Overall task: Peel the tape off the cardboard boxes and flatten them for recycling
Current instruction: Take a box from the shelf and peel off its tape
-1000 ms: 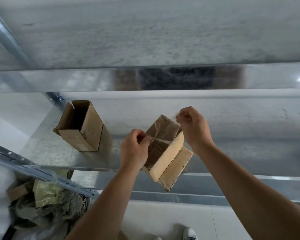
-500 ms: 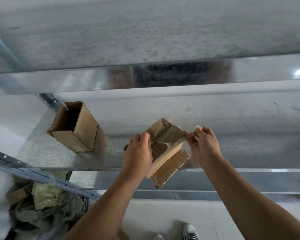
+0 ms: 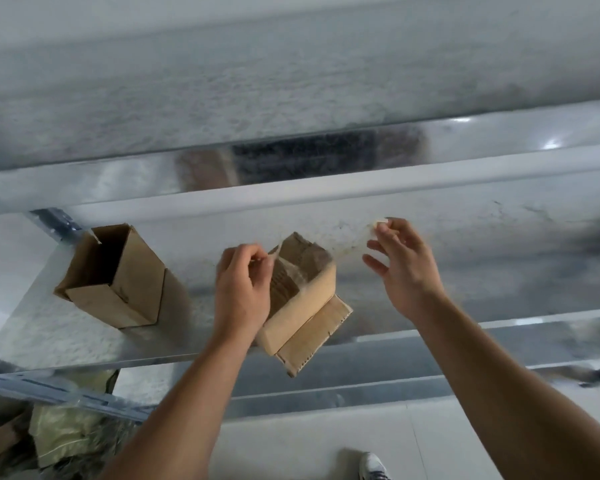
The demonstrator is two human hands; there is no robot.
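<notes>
Held box (image 3: 302,299), against the fingers of the left hand (image 3: 243,289): tan-brown cardboard, paler buff on its lit side, with fine ribbed corrugation lines on the inner face and a dotted edge on the lower flap; tape (image 3: 347,247), running from that box to the fingertips of the right hand (image 3: 402,265): clear, flecked with brownish specks, its pinched end creamy white; second box (image 3: 118,282), left of the left fingers: the same plain brown, dark inside; shelf (image 3: 84,334), beneath both sets of fingers: silver-grey metal with a mottled spangle pattern; sacks (image 3: 66,431), below and left of the left fingers: olive green; shoe (image 3: 373,465), far below the right fingers: white with dark markings.
</notes>
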